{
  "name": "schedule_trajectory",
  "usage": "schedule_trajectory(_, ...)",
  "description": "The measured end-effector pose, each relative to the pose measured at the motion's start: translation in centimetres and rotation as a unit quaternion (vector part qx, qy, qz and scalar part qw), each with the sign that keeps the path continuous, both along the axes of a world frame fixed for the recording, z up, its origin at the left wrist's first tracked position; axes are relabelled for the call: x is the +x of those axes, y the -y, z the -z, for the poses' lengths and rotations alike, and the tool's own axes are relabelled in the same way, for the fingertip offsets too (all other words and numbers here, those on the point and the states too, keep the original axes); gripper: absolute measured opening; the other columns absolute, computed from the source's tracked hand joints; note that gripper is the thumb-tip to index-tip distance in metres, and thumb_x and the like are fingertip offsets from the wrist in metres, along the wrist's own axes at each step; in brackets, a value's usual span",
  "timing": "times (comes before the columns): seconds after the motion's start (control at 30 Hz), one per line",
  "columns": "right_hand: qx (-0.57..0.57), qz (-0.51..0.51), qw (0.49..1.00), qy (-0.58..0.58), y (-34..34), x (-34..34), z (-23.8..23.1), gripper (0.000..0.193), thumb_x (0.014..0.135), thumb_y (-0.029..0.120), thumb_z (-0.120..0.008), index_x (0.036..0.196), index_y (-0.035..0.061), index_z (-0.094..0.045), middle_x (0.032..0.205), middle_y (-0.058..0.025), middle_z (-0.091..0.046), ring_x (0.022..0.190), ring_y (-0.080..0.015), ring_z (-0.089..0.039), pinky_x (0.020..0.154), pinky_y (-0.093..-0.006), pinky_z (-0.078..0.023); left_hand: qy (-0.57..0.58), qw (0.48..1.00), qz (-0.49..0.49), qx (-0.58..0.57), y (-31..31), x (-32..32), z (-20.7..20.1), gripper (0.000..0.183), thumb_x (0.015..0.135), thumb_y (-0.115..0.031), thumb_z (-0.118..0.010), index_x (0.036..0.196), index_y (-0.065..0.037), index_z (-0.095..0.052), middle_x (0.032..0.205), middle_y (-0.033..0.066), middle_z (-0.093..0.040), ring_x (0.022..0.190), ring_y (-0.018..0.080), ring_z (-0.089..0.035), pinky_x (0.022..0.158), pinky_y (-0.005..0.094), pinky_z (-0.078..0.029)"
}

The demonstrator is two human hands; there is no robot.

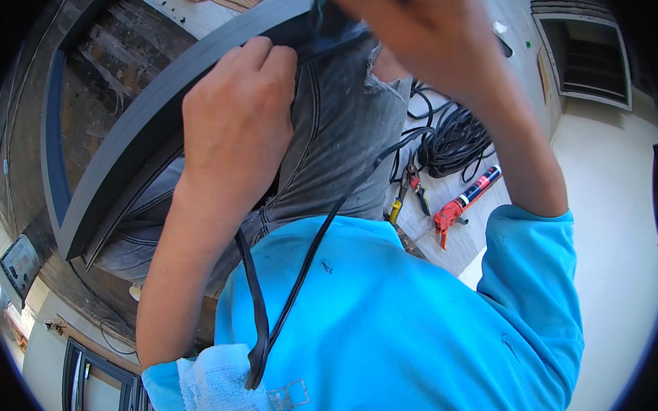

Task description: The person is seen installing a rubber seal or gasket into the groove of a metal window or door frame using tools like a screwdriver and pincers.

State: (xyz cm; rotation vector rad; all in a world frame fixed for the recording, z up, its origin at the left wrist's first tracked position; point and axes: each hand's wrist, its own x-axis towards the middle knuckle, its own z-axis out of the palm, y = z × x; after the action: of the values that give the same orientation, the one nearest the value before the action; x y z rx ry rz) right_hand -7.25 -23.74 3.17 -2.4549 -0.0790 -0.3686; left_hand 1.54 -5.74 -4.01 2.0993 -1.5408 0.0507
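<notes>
A dark grey window or door frame (143, 125) rests across my lap, over grey jeans (340, 124). My left hand (240, 106) is closed at the frame's inner edge, knuckles up; whatever its fingertips grip is hidden. Smeared by motion, my right hand (424, 32) is raised over the frame's far end, with a dark blurred shape beside its fingers. A flat black rubber strip (313, 254) comes from under my left forearm, loops down over my blue shirt, and runs up to a coil of the same black strip (455, 143) on the right.
Right of my leg lie a red caulking gun (454, 211), yellow-handled pliers (398, 199) and red-and-dark snips (416, 183). Another frame (583, 55) leans at the far right. Dark frames (102, 388) stand at lower left. A worn dark board (128, 53) lies beyond the frame.
</notes>
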Motion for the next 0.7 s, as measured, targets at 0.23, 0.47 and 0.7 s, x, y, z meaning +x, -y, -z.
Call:
schedule_trajectory(0.23,0.072,0.032,0.997,0.023,1.2,-0.4,2.9,0.028,0.099,0.010,-0.062,0.120,-0.0011,-0.049,0.078,-0.0123,-0.056,0.070,-0.0253,-0.060,0.063,-0.0355,-0.044,-0.013,1.000,0.004,0.002,-0.2,-0.3,-1.1,0.009,0.080,-0.002,-0.064,0.084,-0.005,-0.057,0.083,0.0093,-0.059,0.083,0.0306,-0.065,0.069,0.0435,-0.054)
schedule_trajectory(0.47,0.213,0.049,0.969,0.119,-1.1,1.7,-0.8,0.032,0.099,0.011,-0.063,0.124,-0.0025,-0.049,0.078,-0.0095,-0.055,0.062,-0.0283,-0.058,0.058,-0.0399,-0.045,-0.016,1.000,-0.016,0.002,-1.3,0.0,-0.8,0.007,0.083,-0.003,-0.064,0.084,-0.006,-0.058,0.082,0.0089,-0.059,0.082,0.0300,-0.065,0.068,0.0418,-0.054)
schedule_trajectory(0.7,0.113,0.052,0.991,0.054,-0.9,0.3,-0.7,0.026,0.102,0.010,-0.058,0.124,0.0007,-0.048,0.083,-0.0057,-0.055,0.072,-0.0158,-0.057,0.064,-0.0283,-0.043,-0.017,0.999,-0.020,0.028,-1.6,0.4,-0.1,0.012,0.087,-0.003,-0.067,0.099,-0.006,-0.067,0.091,0.0094,-0.065,0.084,0.0324,-0.067,0.071,0.0422,-0.053)
